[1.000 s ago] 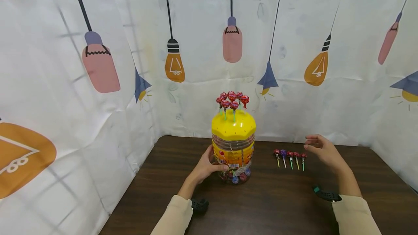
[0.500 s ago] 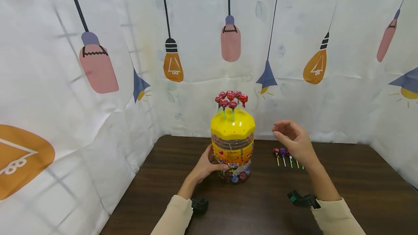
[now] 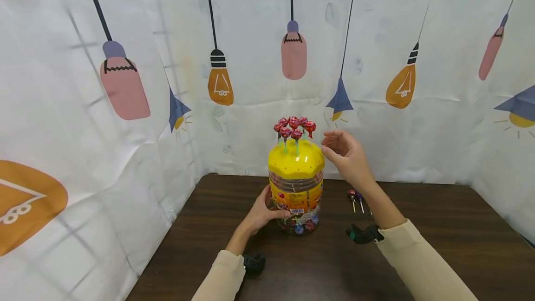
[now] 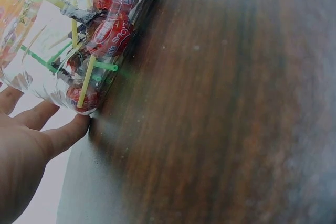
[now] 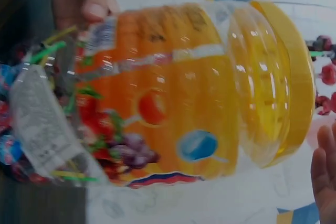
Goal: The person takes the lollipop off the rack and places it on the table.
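Observation:
A clear plastic jar of lollipops (image 3: 296, 194) with a yellow lid (image 3: 296, 160) stands upright on the dark wooden table (image 3: 317, 268). Several red-wrapped lollipops (image 3: 296, 134) stick up from holes in the lid. My left hand (image 3: 261, 212) grips the jar low on its left side, thumb across the front; in the left wrist view, fingertips touch the jar's wall near its base. My right hand (image 3: 344, 154), fingers loosely bent and holding nothing, hovers just right of the lid, beside the upright lollipops. In the right wrist view its fingers (image 5: 325, 174) show at the right edge.
Loose lollipops (image 3: 355, 195) lie in a row on the table right of the jar, partly hidden behind my right forearm. A white sheet (image 3: 251, 143) printed with hanging lamps hangs behind and beside the table.
My right hand has moved left and up, from beside the row of loose lollipops to beside the jar's lid. The left hand keeps its grip on the jar.

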`<state>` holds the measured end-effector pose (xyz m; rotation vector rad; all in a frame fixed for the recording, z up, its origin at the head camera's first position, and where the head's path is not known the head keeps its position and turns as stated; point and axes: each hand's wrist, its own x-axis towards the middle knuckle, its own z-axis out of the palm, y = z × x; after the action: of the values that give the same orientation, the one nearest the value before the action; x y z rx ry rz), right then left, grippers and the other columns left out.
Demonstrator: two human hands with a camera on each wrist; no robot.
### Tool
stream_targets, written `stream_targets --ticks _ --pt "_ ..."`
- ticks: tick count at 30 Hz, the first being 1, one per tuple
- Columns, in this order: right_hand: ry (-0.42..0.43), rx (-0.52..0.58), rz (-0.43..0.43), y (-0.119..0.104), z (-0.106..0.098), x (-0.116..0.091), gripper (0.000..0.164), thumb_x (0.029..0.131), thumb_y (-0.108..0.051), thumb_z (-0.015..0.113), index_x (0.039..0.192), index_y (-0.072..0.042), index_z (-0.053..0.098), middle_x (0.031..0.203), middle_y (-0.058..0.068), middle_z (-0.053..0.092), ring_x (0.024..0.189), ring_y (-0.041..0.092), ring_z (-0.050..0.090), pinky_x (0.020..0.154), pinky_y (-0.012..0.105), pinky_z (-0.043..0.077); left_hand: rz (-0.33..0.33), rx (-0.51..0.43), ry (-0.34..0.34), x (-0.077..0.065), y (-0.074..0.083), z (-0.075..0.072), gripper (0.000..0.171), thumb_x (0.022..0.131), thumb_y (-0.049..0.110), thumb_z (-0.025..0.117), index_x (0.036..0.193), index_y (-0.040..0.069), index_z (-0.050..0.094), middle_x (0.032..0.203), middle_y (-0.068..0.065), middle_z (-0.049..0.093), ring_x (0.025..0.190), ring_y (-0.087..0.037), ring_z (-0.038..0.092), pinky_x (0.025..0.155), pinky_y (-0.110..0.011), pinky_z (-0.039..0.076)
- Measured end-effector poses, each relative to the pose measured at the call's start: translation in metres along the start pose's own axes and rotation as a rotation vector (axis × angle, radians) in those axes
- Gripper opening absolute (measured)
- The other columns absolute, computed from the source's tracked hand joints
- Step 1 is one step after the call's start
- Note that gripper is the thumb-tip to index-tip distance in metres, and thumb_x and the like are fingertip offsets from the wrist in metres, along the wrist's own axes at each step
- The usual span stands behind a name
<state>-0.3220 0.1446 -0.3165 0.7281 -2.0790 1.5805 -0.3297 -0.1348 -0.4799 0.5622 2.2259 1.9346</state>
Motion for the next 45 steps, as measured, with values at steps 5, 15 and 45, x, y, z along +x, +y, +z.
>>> stream_targets --ticks 5,15,45 --pt "-0.045 -0.067 0.026 -0.002 0.003 0.026 0.037 0.099 -0.015 0.069 0.133 -0.005 0.058 0.116 0.020 0.066 0.101 0.020 0.065 0.085 0.018 0.054 0.004 0.003 0.003 -0.001 0.000 0.000 0.098 0.086 0.027 0.085 0.162 0.022 0.023 0.165 -0.007 0.034 0.155 -0.039 0.028 0.117 -0.061 0.039" --pt "-0.102 -0.123 0.048 -0.002 0.011 0.042 0.042 0.097 -0.008 0.067 0.137 -0.004 0.054 0.111 0.020 0.067 0.098 0.033 0.068 0.081 0.019 0.054 0.017 -0.022 -0.017 0.000 0.000 0.002 0.096 0.086 0.025 0.085 0.161 0.023 0.025 0.163 -0.005 0.037 0.155 -0.035 0.029 0.119 -0.060 0.036" --pt "-0.160 0.200 -0.020 -0.007 -0.062 0.016 0.048 0.093 0.011 0.064 0.137 -0.006 0.056 0.101 0.006 0.066 0.076 0.023 0.072 0.069 0.029 0.064 0.003 -0.004 -0.005 -0.001 0.000 0.000 0.100 0.085 0.028 0.085 0.163 0.022 0.021 0.165 -0.007 0.035 0.154 -0.038 0.031 0.117 -0.060 0.040"
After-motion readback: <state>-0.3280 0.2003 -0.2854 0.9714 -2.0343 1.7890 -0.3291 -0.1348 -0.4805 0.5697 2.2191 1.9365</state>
